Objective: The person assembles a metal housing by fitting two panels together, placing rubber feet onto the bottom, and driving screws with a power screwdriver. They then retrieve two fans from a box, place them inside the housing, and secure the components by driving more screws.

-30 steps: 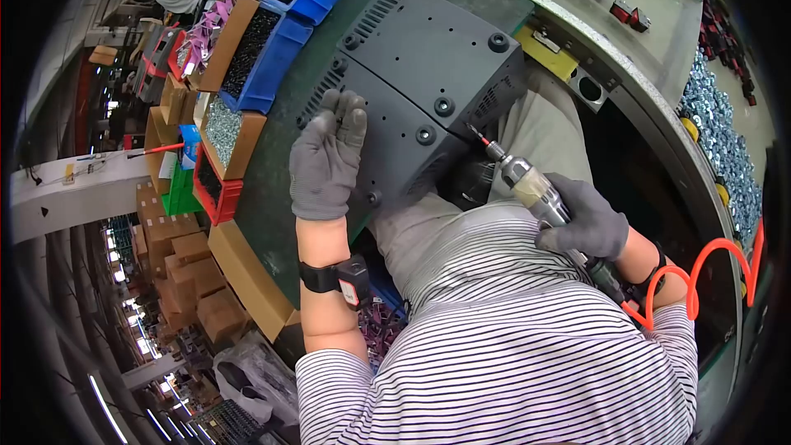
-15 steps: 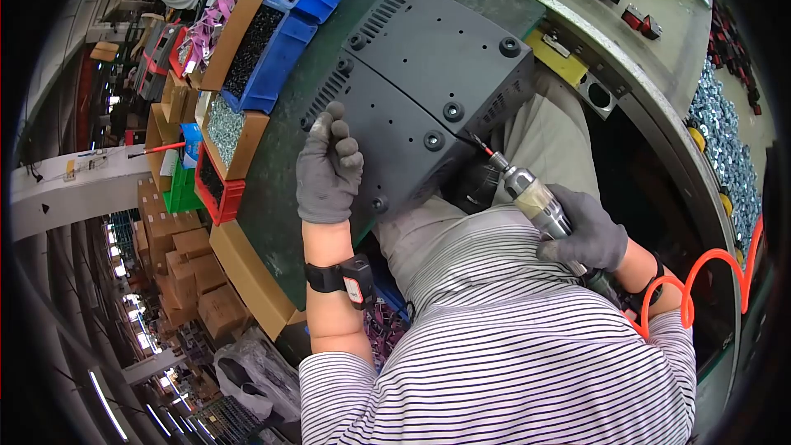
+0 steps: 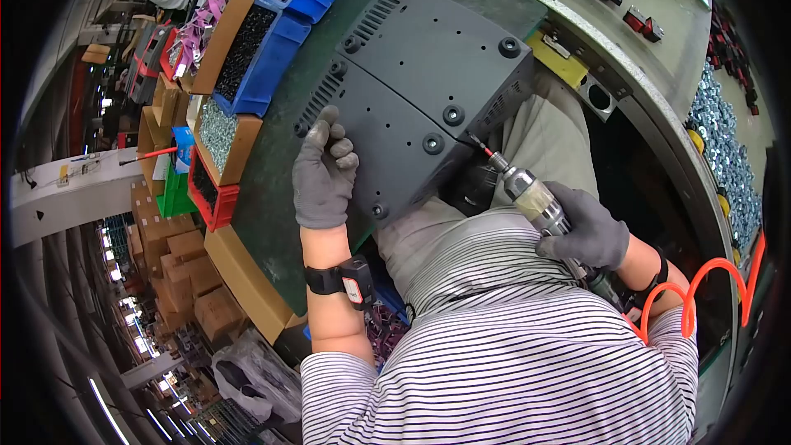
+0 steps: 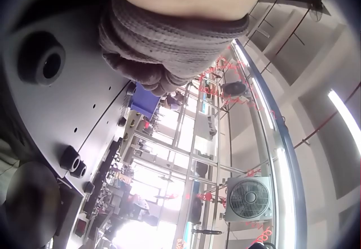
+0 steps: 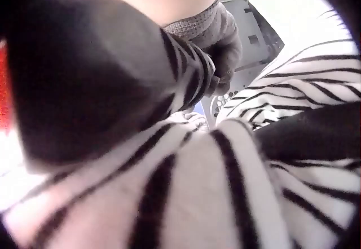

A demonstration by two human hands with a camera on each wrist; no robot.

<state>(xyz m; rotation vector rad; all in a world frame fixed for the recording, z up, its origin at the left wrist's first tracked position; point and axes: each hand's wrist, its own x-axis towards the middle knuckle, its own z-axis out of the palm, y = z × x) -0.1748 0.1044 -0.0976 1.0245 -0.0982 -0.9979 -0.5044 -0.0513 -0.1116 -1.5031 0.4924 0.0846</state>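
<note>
Two dark grey casings (image 3: 441,37) lie side by side, partly over the person's lap, with vent slots and round black feet (image 3: 453,114) on their upper faces. The gloved right hand (image 3: 587,227) grips a pneumatic screwdriver (image 3: 534,198); its bit points toward the near corner where the casings meet, the tip close by the edge. In the right wrist view the dark tool body (image 5: 84,80) and striped shirt fill most of the picture. Over the left part of the nearer casing, the gloved left hand (image 3: 324,177) is raised with loosely bent fingers and nothing visible in it.
Blue bins (image 3: 265,62) of black parts stand along the left, beside a cardboard box of small metal pieces (image 3: 219,133) and a red bin (image 3: 216,198). An orange coiled hose (image 3: 700,268) runs at right. Silver hardware (image 3: 725,148) lies heaped on the right-hand bench.
The left hand's fingers have bent more than a second ago, and the hand sits slightly lower. The screwdriver has shifted very little and stays at the casings' near corner.
</note>
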